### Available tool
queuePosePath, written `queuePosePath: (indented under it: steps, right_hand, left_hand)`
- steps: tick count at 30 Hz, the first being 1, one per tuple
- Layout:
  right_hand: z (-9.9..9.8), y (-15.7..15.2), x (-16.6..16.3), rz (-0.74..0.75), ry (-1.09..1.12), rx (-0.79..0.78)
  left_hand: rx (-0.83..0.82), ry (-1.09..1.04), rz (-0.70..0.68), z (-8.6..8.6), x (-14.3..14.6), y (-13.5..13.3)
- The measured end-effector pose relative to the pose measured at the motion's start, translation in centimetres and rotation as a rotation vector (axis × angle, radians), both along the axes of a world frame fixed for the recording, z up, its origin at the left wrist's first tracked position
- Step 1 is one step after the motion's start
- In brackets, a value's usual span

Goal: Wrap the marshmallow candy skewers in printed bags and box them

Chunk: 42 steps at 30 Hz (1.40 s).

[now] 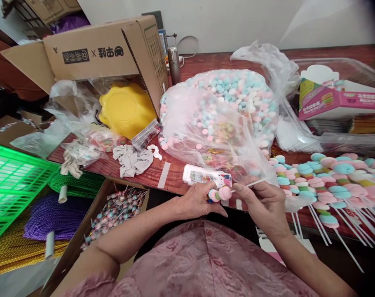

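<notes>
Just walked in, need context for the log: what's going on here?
A person is working candy with both hands. The left hand holds a short row of soft candies, and the right hand pinches a white stick whose end meets them. A big bag of marshmallows sits behind; many candy-loaded sticks lie to the right.

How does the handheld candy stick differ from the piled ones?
The left hand and right hand hold the handheld candy stick; the piled sticks lie on the table. The handheld one's shaft points right; the piled ones' shafts mostly point down the picture. Both have pink pieces, white shafts.
</notes>
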State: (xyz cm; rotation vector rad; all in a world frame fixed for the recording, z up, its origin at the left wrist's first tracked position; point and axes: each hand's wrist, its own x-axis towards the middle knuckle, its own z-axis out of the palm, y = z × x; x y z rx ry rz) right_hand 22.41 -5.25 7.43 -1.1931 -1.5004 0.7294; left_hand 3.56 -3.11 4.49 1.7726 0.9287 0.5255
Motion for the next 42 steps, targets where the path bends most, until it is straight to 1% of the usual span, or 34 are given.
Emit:
queuePosePath:
  steps: [2,4,7,9,12,15,18,21,23,24,26,27,28,29,33,36,39,42]
  right_hand:
    - [-0.7,-0.1,0.2,-0.004,0.031,-0.045]
    - [-1.4,-0.2,0.6,-0.017,0.025,-0.054]
    - [-2.0,-0.6,1.3,-0.021,-0.041,0.009]
    - [-2.0,-0.8,1.3,-0.009,-0.094,0.057]
    - [-1.6,-0.9,0.6,0.019,-0.101,0.090]
    - [-1.6,-0.6,-0.3,0.039,0.018,-0.016]
    - [-2.6,-0.1,-0.6,0.014,0.176,-0.155]
    - [-3.5,0.4,-0.3,0.009,0.382,-0.235]
    - [-3.9,0.6,0.1,0.019,0.521,-0.273]
    - [-3.9,0.6,0.3,0.029,0.565,-0.286]
    - [-4.0,0.7,0.6,0.064,0.583,-0.296]
    - [-4.1,0.7,0.8,0.089,0.558,-0.293]
    - [-4.2,0.7,0.9,0.118,0.518,-0.286]
    - [-4.2,0.8,1.0,0.145,0.470,-0.275]
    - [-3.8,1.0,1.1,0.225,0.286,-0.216]
    - [-3.1,1.5,1.0,0.234,0.187,-0.229]
    - [-2.7,1.8,1.1,0.239,0.148,-0.313]
    - [-2.7,1.8,1.5,0.174,0.179,-0.373]
  left_hand:
    - [-0.021,-0.018,0.028,0.1,-0.3,0.0]
    - [-0.035,-0.019,0.069,0.3,-0.7,0.1]
    - [-0.035,0.082,0.115,0.6,-1.3,0.3]
    - [0.007,0.193,0.073,0.8,-1.3,0.4]
    - [0.082,0.305,-0.048,0.9,-0.9,0.5]
    - [0.093,0.316,-0.118,1.0,-0.3,0.4]
    - [0.048,0.222,-0.124,1.3,-0.4,0.4]
    - [-0.052,0.055,-0.082,1.5,-1.4,0.8]
    - [-0.200,-0.013,-0.070,1.4,-2.3,1.1]
    - [-0.308,-0.022,-0.083,1.2,-2.7,1.3]
    - [-0.535,-0.005,-0.134,0.7,-3.3,1.4]
    - [-0.612,0.004,-0.166,0.5,-3.4,1.5]
    - [-0.640,0.002,-0.194,0.2,-3.3,1.4]
    - [-0.617,-0.013,-0.214,0.0,-3.2,1.4]
    - [-0.319,-0.149,-0.220,-0.5,-2.2,0.8]
    - [-0.189,-0.119,-0.179,-0.4,-1.7,0.2]
    - [-0.136,-0.026,-0.108,-0.2,-1.5,-0.3]
    - [-0.196,-0.011,0.012,0.0,-1.6,-0.4]
